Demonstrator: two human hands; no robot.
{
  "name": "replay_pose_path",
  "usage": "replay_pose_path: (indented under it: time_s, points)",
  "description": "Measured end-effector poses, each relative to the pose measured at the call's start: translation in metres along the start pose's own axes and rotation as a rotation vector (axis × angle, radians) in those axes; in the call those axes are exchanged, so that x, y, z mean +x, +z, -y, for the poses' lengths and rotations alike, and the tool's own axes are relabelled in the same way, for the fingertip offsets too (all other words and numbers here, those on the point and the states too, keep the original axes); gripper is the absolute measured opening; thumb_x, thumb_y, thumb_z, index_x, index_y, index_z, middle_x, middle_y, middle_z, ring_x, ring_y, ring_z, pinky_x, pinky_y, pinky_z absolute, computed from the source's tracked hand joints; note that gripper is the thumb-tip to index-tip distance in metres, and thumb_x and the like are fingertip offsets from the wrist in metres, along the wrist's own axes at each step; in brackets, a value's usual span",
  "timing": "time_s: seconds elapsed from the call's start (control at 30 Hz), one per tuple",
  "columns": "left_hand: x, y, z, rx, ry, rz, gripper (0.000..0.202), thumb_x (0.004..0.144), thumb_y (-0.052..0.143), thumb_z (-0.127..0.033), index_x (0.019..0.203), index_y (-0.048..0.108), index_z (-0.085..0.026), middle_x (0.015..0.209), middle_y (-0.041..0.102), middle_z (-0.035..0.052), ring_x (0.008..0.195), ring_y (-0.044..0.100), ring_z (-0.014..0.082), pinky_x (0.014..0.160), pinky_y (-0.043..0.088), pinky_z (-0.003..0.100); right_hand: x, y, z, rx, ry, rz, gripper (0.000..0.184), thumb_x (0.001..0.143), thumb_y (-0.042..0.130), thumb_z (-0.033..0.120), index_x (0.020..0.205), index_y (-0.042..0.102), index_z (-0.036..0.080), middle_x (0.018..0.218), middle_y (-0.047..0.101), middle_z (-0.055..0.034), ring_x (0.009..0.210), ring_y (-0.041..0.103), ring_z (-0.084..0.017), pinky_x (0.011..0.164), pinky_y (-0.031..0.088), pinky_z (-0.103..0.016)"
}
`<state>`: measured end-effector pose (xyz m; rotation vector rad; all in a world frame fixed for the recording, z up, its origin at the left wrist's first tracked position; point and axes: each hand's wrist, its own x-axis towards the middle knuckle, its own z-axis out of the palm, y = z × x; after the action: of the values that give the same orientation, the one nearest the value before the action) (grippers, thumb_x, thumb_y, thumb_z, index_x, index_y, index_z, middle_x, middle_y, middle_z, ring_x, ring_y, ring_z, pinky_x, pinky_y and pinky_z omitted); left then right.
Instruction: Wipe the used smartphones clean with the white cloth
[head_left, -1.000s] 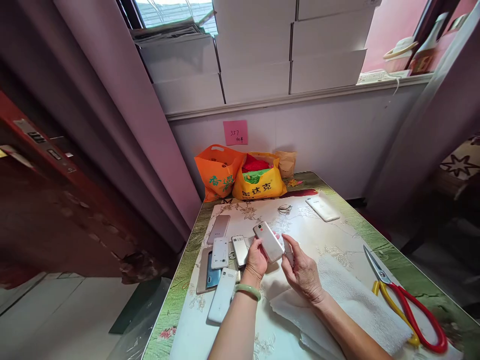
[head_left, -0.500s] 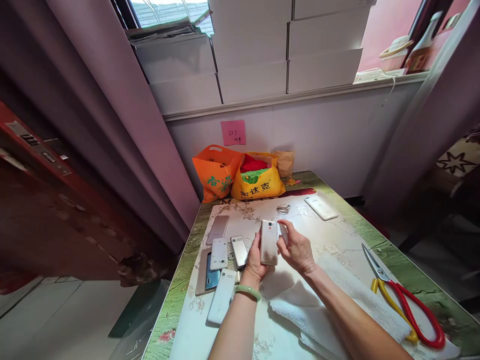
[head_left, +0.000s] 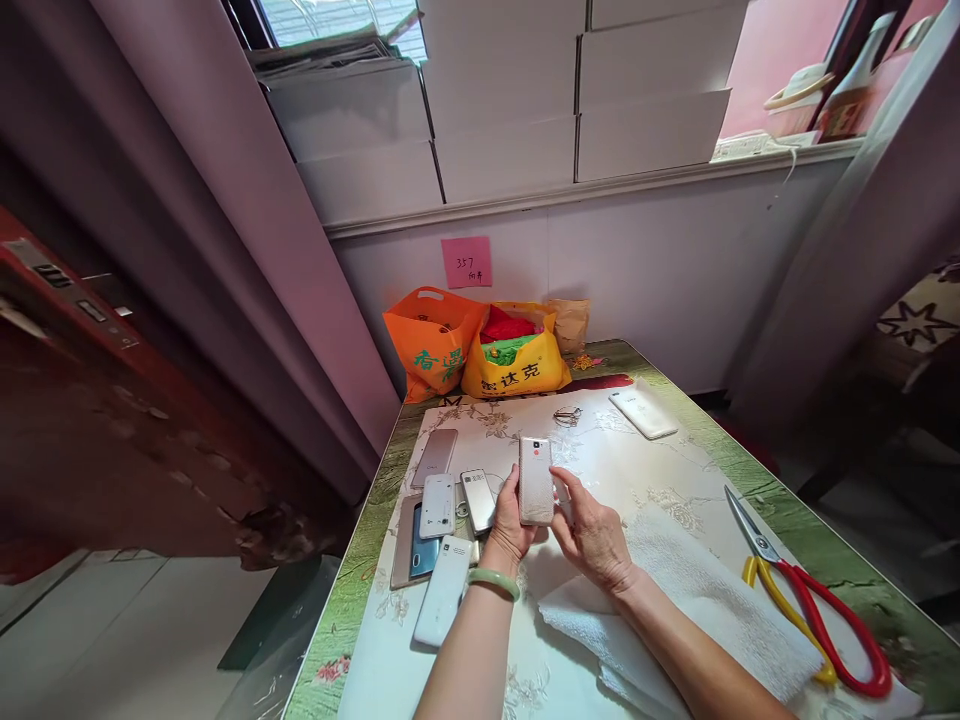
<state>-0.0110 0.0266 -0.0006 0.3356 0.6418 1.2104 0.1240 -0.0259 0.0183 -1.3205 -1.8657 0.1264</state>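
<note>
My left hand [head_left: 510, 525] grips a pale gold phone [head_left: 536, 479] upright, its back with the camera lens facing me. A green bangle [head_left: 492, 582] circles that wrist. My right hand [head_left: 592, 528] is at the phone's right edge, fingers curled toward it and touching its side. Both hands hover over a table with a white floral cover [head_left: 645, 470]. A folded white towel [head_left: 697, 600] lies under my right forearm.
Several phones [head_left: 442, 510] lie in a cluster left of my hands, and one white phone [head_left: 643, 413] lies at the far right. Red-and-yellow scissors [head_left: 810, 600] rest at the right edge. Orange and yellow bags [head_left: 480, 350] stand at the table's far end by the wall.
The phone turned from tilted to upright in my left hand. My right hand rose to its right edge, then dropped slightly lower along that side.
</note>
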Motion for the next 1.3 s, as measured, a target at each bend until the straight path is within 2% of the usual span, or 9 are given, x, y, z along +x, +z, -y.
replay_pose_path:
  time_s: [0.2, 0.33, 0.5, 0.63, 0.73, 0.83, 0.93, 1.07, 1.3]
  points:
    - [0.005, -0.003, 0.002, -0.024, 0.006, 0.005, 0.048, 0.089, 0.062, -0.053, 0.113, 0.071, -0.012, 0.099, 0.078, 0.0139, 0.091, 0.075, 0.0263, 0.08, 0.059, 0.035, -0.01, -0.001, -0.001, -0.027, -0.054, 0.053, 0.057, 0.08, 0.047, 0.014, 0.136, 0.051, 0.021, 0.119, 0.074, -0.0078, 0.063, 0.069, -0.016, 0.06, 0.054, -0.026]
    - [0.004, -0.002, 0.002, -0.03, 0.036, -0.037, 0.044, 0.087, 0.066, -0.05, 0.112, 0.07, -0.014, 0.095, 0.078, 0.0118, 0.09, 0.075, 0.0251, 0.08, 0.06, 0.035, -0.008, 0.001, -0.005, -0.061, -0.061, 0.083, 0.065, 0.08, 0.048, 0.014, 0.145, 0.046, 0.02, 0.123, 0.072, -0.0091, 0.075, 0.072, -0.018, 0.064, 0.056, -0.027]
    - [0.0, 0.002, -0.001, -0.025, 0.004, -0.008, 0.046, 0.087, 0.065, -0.051, 0.113, 0.071, -0.013, 0.096, 0.078, 0.0134, 0.091, 0.075, 0.0262, 0.082, 0.06, 0.037, -0.01, 0.003, -0.001, -0.026, -0.088, 0.17, 0.056, 0.078, 0.05, 0.014, 0.134, 0.053, 0.02, 0.112, 0.075, -0.0088, 0.075, 0.073, -0.02, 0.065, 0.056, -0.029]
    - [0.0, 0.002, -0.005, 0.01, -0.009, -0.054, 0.048, 0.089, 0.064, -0.047, 0.123, 0.067, -0.012, 0.098, 0.078, 0.0143, 0.083, 0.076, 0.0253, 0.075, 0.061, 0.035, 0.007, -0.016, -0.007, 0.045, 0.096, 0.073, 0.056, 0.093, 0.043, 0.025, 0.149, 0.037, 0.017, 0.095, 0.075, -0.0065, 0.062, 0.069, -0.02, 0.061, 0.052, -0.03]
    - [0.002, 0.001, -0.008, 0.043, 0.003, -0.052, 0.049, 0.091, 0.062, -0.044, 0.13, 0.063, -0.013, 0.106, 0.077, 0.0151, 0.081, 0.076, 0.0246, 0.068, 0.061, 0.034, 0.031, -0.042, -0.039, 0.062, 0.255, -0.11, 0.062, 0.099, 0.041, 0.038, 0.155, 0.025, 0.015, 0.104, 0.073, -0.0097, 0.068, 0.071, -0.022, 0.063, 0.052, -0.032]
    - [0.003, 0.0, -0.01, 0.058, 0.001, -0.043, 0.05, 0.093, 0.061, -0.042, 0.135, 0.06, -0.015, 0.113, 0.076, 0.0149, 0.092, 0.076, 0.0265, 0.071, 0.062, 0.035, 0.044, -0.069, -0.091, 0.087, 0.339, -0.204, 0.059, 0.093, 0.052, 0.046, 0.143, 0.039, 0.018, 0.107, 0.071, -0.0102, 0.07, 0.069, -0.021, 0.067, 0.052, -0.032]
    - [0.003, 0.001, -0.012, 0.086, 0.003, -0.028, 0.052, 0.094, 0.06, -0.042, 0.138, 0.057, -0.015, 0.114, 0.076, 0.015, 0.094, 0.076, 0.0271, 0.068, 0.062, 0.035, 0.044, -0.083, -0.14, -0.018, 0.461, -0.257, 0.056, 0.088, 0.056, 0.046, 0.135, 0.042, 0.02, 0.104, 0.071, -0.0091, 0.076, 0.069, -0.023, 0.067, 0.05, -0.032]
    - [0.003, 0.004, -0.012, 0.082, 0.017, -0.024, 0.051, 0.096, 0.056, -0.041, 0.139, 0.057, -0.013, 0.112, 0.076, 0.0155, 0.09, 0.076, 0.0261, 0.071, 0.063, 0.036, 0.043, -0.079, -0.175, -0.123, 0.544, -0.242, 0.043, 0.082, 0.061, 0.042, 0.116, 0.048, 0.02, 0.088, 0.069, -0.0056, 0.074, 0.066, -0.024, 0.066, 0.045, -0.031]
    - [0.002, 0.007, -0.012, 0.061, 0.03, -0.035, 0.046, 0.099, 0.053, -0.039, 0.137, 0.058, -0.015, 0.113, 0.076, 0.0139, 0.098, 0.075, 0.0267, 0.081, 0.063, 0.039, 0.046, -0.055, -0.186, -0.173, 0.588, -0.177, 0.038, 0.077, 0.068, 0.034, 0.107, 0.051, 0.019, 0.076, 0.065, -0.0009, 0.067, 0.063, -0.022, 0.063, 0.041, -0.028]
